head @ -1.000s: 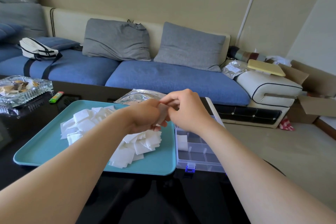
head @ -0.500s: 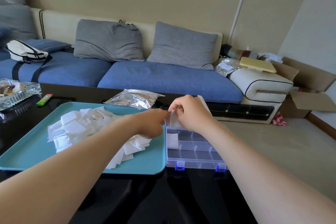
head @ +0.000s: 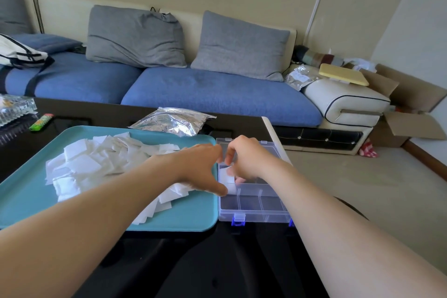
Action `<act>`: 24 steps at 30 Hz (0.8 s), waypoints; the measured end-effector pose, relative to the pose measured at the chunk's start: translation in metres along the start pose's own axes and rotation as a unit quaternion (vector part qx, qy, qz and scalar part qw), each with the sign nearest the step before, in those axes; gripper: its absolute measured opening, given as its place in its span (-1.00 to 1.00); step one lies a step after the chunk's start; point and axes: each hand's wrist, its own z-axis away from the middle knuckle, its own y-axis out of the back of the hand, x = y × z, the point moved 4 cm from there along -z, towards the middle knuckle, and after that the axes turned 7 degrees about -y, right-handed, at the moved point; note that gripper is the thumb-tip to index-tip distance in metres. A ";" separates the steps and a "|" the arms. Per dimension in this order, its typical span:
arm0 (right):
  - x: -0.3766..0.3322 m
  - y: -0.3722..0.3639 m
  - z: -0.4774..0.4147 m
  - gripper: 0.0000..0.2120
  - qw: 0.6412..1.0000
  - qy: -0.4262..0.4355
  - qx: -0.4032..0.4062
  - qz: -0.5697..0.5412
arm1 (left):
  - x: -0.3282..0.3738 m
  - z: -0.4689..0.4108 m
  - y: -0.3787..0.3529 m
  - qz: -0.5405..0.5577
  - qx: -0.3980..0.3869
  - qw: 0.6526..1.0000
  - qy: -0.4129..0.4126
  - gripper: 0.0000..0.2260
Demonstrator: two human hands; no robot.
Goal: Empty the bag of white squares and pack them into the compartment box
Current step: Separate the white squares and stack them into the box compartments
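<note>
A heap of white squares [head: 96,167] lies on the teal tray [head: 29,201]. To the tray's right stands the clear compartment box [head: 254,210] with blue latches, its lid open. My right hand [head: 246,159] reaches down into the box's left middle compartment, its curled fingers holding a small stack of white squares [head: 228,178] there. My left hand [head: 200,169] lies spread over the tray's right edge, with the thumb touching the stack's near side. The silver foil bag [head: 174,121] lies flat behind the tray.
The box and the tray sit on a black table [head: 217,261]. A glass ashtray [head: 14,109] and a green lighter [head: 41,122] lie at the far left. Behind the table runs a blue sofa [head: 217,94] with grey cushions. Cardboard boxes [head: 411,126] stand at the right.
Both hands came down and to the right from above the tray, carrying the stack of squares into the box's left compartment. The camera tilted down and shifted right.
</note>
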 end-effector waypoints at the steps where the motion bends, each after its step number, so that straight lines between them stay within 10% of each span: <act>1: -0.001 0.001 0.000 -0.82 1.000 0.006 0.001 0.007 | 0.001 -0.001 -0.001 -0.004 0.004 1.000 -0.005 -0.33; 18: -0.044 0.011 0.018 -0.86 0.977 0.053 0.122 0.167 | -0.047 0.038 0.029 -0.068 0.047 0.996 0.046 -0.85; 24: -0.068 -0.019 0.023 -0.83 0.987 0.146 -0.019 0.065 | -0.046 0.039 0.029 -0.072 0.031 0.997 0.028 -0.86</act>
